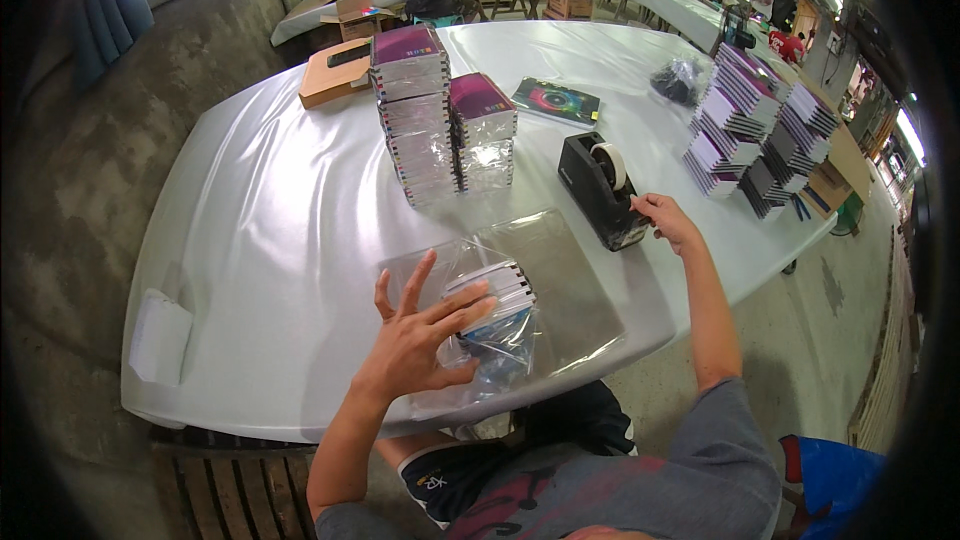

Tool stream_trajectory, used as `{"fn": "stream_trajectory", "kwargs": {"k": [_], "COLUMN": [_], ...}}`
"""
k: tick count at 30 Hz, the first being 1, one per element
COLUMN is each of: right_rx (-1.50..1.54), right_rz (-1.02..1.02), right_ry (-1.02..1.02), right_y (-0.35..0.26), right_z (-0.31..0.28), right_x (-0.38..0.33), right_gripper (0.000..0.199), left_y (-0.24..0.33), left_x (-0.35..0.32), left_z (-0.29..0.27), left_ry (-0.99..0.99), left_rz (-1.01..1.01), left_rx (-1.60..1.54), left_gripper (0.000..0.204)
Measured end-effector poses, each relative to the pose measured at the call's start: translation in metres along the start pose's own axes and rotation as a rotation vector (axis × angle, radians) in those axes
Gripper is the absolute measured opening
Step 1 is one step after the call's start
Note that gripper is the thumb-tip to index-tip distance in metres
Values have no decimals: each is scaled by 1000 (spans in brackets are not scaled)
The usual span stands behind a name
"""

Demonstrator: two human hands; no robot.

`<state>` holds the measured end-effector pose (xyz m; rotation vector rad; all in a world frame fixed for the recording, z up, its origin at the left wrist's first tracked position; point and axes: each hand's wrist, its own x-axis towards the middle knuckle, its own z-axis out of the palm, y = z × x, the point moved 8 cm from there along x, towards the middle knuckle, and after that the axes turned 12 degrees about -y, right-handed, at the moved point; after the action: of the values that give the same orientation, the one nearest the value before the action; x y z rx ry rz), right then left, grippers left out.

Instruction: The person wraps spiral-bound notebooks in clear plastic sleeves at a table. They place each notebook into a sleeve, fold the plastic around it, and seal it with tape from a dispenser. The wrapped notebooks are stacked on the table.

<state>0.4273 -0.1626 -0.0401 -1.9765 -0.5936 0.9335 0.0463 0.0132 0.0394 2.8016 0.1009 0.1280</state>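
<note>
Table (250,240) and plastic sheet (580,290) lie beneath bundle (512,286). Stacks (412,115) stand beyond bundle; tape dispenser (583,178) beyond and right of bundle. Left hand (408,340) spreads wide on bundle; right hand (674,224) narrow at dispenser, grip not discernible.

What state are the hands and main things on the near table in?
Bundle: in clear film
Left hand: fingers spread, on the bundle
Tape dispenser: upright, tape roll loaded
Right hand: fingers curled, at the tape dispenser
Clear sheet: spread flat
Middle stacks: wrapped, upright
Right stacks: staggered
</note>
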Motion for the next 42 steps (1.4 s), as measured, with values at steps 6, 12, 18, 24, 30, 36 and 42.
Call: {"fn": "stream_trajectory", "kwargs": {"k": [6,12,18,24,30,36,42], "right_rx": [561,840,-543,-833,172,-26,-421], "right_rz": [-138,-294,-403,-54,-352,-429,-601], "right_ry": [-78,-27,727,792,65,-599,-716], "right_y": [11,35,11,-5,-18,-153,-190], "right_z": [14,8,-6,9,35,169,241], "right_x": [-10,-19,-54,-80,-82,-111,-98], "right_gripper": [16,16,13,12,27,80,89], "left_y": [-3,-1,-1,-1,0,2,5], "left_x": [-1,0,1,-1,0,-1,1], "left_z": [3,1,-3,-4,-2,-6,-6], "left_ry": [-5,-48,-80,-49,-80,-129,-227], "left_rz": [4,4,31,49,80,87,84], "left_rx": [-33,-10,-49,-15,47,62,108], "left_gripper": [74,82,87,83,85,83,91]}}
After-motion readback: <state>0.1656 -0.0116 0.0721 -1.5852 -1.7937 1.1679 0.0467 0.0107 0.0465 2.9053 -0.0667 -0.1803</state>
